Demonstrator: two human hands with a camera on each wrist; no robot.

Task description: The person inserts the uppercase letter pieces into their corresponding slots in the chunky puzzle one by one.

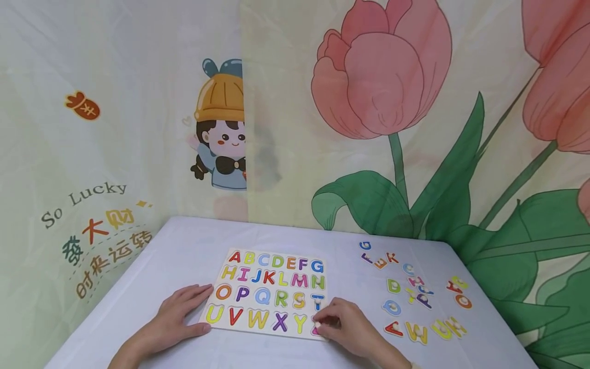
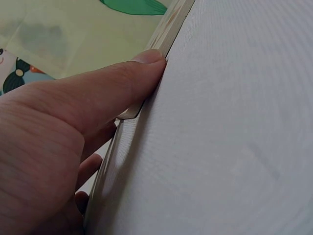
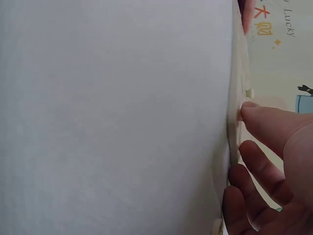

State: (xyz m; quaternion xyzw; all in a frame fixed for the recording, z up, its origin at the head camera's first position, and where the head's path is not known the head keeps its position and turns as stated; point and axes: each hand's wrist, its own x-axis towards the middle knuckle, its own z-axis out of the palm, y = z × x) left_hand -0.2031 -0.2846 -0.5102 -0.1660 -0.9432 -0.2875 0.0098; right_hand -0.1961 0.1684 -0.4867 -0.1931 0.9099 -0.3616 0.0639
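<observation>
A pale alphabet puzzle board [image 1: 258,332] with rows of coloured letters lies on the table. My left hand [image 1: 168,320] rests at its left side, fingers fairly straight along the edge. The left thumb [image 2: 132,73] touches the board's near edge in the left wrist view. At the bottom right corner, after the yellow Y [image 1: 300,323], my right hand [image 1: 350,328] pinches a pink letter piece [image 1: 317,331], mostly hidden under the fingers. Just above it sits the blue T [image 1: 317,302]. The right thumb [image 3: 264,120] is at the board's edge in the right wrist view.
Loose knobbed letters lie scattered right of the board, among them a green D [image 1: 393,285], a light blue Q [image 1: 392,307], a red A or V shape [image 1: 394,328], a yellow W [image 1: 417,333] and an orange O [image 1: 463,301]. Printed curtains [image 1: 286,128] stand behind the white table [image 1: 184,256].
</observation>
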